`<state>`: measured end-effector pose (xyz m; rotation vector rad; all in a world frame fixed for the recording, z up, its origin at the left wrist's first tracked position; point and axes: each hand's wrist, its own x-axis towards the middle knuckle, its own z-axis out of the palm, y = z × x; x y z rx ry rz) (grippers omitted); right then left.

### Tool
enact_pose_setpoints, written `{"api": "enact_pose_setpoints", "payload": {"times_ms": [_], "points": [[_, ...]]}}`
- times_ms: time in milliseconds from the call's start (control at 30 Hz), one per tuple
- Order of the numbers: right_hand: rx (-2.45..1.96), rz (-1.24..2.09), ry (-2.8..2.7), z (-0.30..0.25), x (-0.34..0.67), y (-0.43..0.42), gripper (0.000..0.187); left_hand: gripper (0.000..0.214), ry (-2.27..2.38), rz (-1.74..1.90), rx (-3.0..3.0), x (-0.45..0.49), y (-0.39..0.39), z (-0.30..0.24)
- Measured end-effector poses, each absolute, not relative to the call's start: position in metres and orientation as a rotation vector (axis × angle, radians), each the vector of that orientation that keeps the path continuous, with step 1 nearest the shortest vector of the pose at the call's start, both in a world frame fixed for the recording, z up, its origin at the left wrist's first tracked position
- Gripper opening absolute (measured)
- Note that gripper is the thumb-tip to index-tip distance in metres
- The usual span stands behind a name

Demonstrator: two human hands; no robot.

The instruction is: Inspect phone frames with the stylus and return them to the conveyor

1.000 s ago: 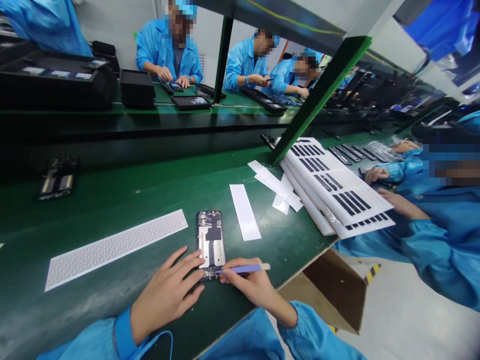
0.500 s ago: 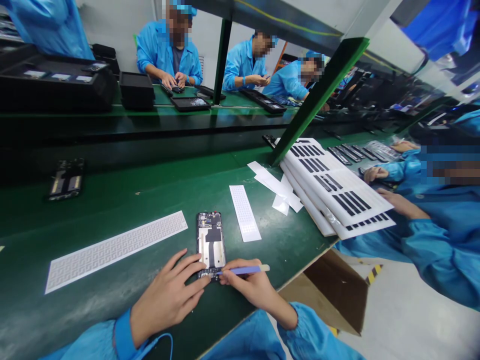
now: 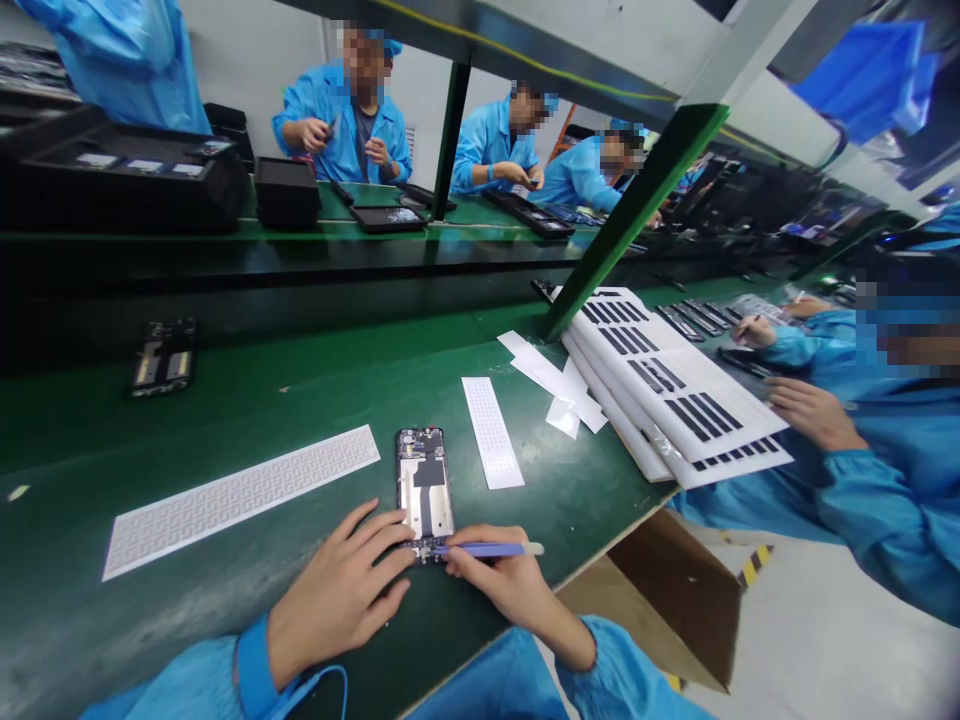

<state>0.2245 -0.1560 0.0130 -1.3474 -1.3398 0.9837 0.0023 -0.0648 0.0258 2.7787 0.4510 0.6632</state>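
An opened phone (image 3: 425, 478) lies on the green bench with its inner parts showing. Spread across its lower left edge are the fingertips of my left hand (image 3: 349, 570), which steadies it without closing round it. My right hand (image 3: 504, 575) pinches slim purple tweezers (image 3: 487, 549), whose tip points left at the phone's lower end; what lies right under the tip is too small to make out. A long white sticker sheet (image 3: 240, 500) is to the left of the phone, and a shorter one (image 3: 492, 432) to its right.
Foam sheets with black strips (image 3: 667, 380) are stacked at right, beside a green post (image 3: 637, 220). White paper strips (image 3: 551, 375) lie near them. Another opened phone (image 3: 163, 357) is at far left. A cardboard box (image 3: 667, 600) stands below the bench edge. Co-workers sit opposite and at right.
The view has shifted slightly. My hands stay at the phone's lower end, with little movement. Across the bench, a co-worker has raised both hands; the co-worker at right has moved their hands.
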Motion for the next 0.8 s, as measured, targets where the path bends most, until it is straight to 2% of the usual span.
{"api": "enact_pose_setpoints", "payload": {"times_ms": [267, 567, 800], "points": [[-1.376, 0.829, -1.487, 0.0144, 0.221, -0.1546, 0.01, 0.017, 0.47, 0.666, 2.778, 0.0018, -0.0654, 0.025], [-1.406, 0.836, -1.535, 0.0218, 0.2204, -0.1533, 0.014, 0.017, 0.454, 0.687, 2.796, 0.0033, -0.0641, 0.0251], [-1.4, 0.883, -1.42, 0.0143, 0.2202, -0.1554, 0.016, 0.03, 0.484, 0.656, 2.8, 0.003, -0.0651, 0.0251]]}}
